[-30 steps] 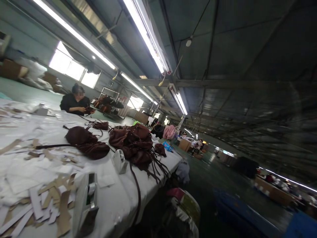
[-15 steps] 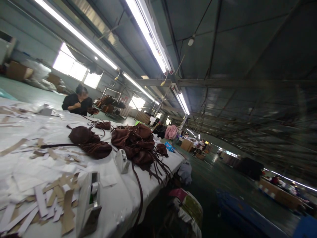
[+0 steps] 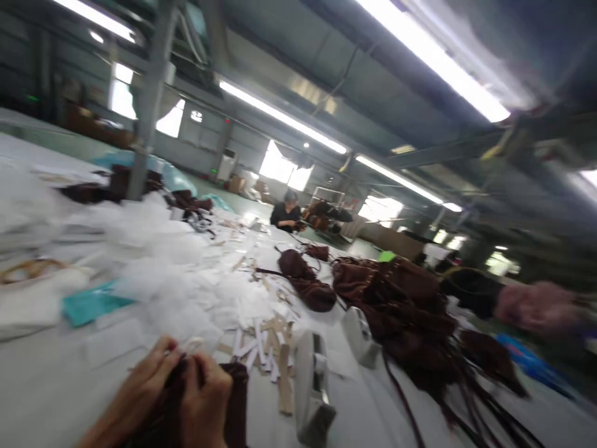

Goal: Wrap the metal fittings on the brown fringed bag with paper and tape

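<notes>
The leather is low in front, between both hands. The left hand slants in; the right hand rises close beside it, fingers curled on both, pinching its top. A dispenser stands to the right.

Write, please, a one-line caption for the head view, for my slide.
Left hand and right hand hold a dark brown item at a white table, near scattered strips.

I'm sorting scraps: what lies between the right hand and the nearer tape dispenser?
In the head view, part of the dark brown piece and a long tan strip.
</notes>
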The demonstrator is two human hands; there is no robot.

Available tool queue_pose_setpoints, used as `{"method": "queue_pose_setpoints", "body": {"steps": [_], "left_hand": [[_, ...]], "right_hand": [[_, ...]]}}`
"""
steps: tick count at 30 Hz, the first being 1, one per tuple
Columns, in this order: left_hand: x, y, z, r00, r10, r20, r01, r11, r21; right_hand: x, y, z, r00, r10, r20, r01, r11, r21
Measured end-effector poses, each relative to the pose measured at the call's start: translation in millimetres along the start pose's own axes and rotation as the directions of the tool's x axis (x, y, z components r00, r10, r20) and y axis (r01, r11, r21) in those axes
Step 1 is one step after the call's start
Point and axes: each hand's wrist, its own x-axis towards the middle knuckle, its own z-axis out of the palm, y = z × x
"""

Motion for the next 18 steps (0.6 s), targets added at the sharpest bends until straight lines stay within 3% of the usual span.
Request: {"method": "queue_pose_setpoints", "body": {"steps": [3, 14, 18], "left_hand": [[3, -1, -11.3, 0.999, -0.029, 0.041, 0.032, 0.997, -0.076], [5, 4, -1.7, 0.989, -0.100, 0.113, 0.130, 0.945, -0.301], [2, 3, -12.0, 0.957, -0.061, 0.282, 0.175, 0.901, -0.396]], "right_hand": [[12, 15, 2, 0.999, 0.004, 0.042, -0.006, 0.998, 0.057], [9, 20, 6, 0.981, -0.175, -0.088, 0.175, 0.985, -0.004], [8, 26, 8, 0.987, -0.145, -0.067, 0.145, 0.989, -0.004]]}}
